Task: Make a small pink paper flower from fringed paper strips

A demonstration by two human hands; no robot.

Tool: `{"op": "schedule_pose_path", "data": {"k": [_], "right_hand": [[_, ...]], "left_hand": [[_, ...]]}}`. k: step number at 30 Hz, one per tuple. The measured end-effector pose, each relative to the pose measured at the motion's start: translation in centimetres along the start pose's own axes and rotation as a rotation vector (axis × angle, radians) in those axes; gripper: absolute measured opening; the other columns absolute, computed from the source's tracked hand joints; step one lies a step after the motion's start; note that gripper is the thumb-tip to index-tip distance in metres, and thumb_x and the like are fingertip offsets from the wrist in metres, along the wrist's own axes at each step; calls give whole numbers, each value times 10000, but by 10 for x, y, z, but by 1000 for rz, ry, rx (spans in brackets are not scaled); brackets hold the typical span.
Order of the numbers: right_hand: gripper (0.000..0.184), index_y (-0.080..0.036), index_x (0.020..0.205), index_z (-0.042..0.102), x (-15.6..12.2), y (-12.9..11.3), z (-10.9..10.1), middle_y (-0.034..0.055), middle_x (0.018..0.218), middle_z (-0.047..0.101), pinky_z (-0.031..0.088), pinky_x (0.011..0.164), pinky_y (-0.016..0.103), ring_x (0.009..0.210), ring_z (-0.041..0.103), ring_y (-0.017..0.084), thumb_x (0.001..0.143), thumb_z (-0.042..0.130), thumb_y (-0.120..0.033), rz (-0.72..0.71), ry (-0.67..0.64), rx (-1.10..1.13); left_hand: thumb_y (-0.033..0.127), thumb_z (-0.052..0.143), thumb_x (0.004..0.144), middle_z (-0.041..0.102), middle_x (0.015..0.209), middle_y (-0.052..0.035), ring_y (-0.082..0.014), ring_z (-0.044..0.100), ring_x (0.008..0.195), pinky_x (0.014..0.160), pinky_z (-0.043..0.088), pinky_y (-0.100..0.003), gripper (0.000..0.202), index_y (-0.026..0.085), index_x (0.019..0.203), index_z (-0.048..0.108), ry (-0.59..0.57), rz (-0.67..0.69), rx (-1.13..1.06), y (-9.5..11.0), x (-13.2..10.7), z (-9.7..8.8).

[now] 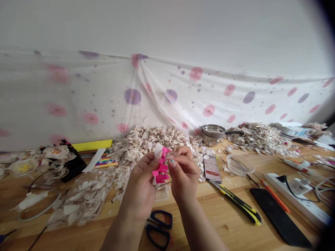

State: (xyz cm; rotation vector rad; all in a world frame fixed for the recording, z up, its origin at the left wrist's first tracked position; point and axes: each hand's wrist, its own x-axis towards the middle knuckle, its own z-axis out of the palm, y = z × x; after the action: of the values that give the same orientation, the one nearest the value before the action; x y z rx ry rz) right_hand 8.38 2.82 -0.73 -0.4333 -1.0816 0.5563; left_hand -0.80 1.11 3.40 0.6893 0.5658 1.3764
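My left hand (143,177) is closed around a strip of bright pink paper (161,177), white on one side and cut into small tabs along its edge. Close against it, my right hand (184,170) has thumb and forefinger pinched together at the strip's upper part. Whatever sits between those right fingertips is too small to make out. Behind both hands rises a big heap of pale, petal-like flakes (157,134). Dark blue-handled scissors (159,226) lie on the table below my wrists, their blades partly covered by my left forearm.
To the right are a yellow-black utility knife (235,202), a black phone (280,216), a power strip (298,198), a clear plastic dish (240,164) and metal bowls (213,134). Leftward lie a bag of flakes (81,198) and pale flowers (56,155). Patterned sheeting (104,94) covers the wall behind.
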Motion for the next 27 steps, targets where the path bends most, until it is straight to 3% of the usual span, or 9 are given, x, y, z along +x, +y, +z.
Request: {"op": "schedule_pose_path", "data": {"k": [4,8,15,20,27], "right_hand": [[99,-323,867,771,0,-2,0,12,882,496,408,752,317,856,491,170,779,727,-321,71,-32,107],[205,-307,884,774,1,-6,4,2,868,443,402,689,277,800,454,151,689,781,-370,232,0,206],[170,-277,741,792,1,-9,15,-1,831,474,420,692,263,765,477,130,580,824,-324,441,169,336],[209,-267,704,793,0,-13,20,3,857,528,458,706,253,779,519,131,522,857,-349,542,204,415],[211,-279,792,791,-11,-11,27,10,891,608,482,768,278,829,564,153,603,830,-365,569,199,401]], "left_hand": [[257,869,563,647,671,13,-78,591,607,554,499,-133,307,150,799,704,-66,-27,5,-2,-5,0],[287,857,612,642,657,22,-57,576,576,551,492,-113,277,158,799,697,-47,43,51,-6,-6,2],[297,743,778,670,722,12,-73,632,670,600,504,-106,162,183,871,676,88,482,283,-25,-4,3],[217,681,828,681,780,-3,-87,634,675,615,522,-138,76,185,891,654,193,795,529,-39,-4,0],[107,672,803,693,833,1,-100,661,722,649,535,-166,165,195,939,643,269,1000,681,-45,0,-9]]}}
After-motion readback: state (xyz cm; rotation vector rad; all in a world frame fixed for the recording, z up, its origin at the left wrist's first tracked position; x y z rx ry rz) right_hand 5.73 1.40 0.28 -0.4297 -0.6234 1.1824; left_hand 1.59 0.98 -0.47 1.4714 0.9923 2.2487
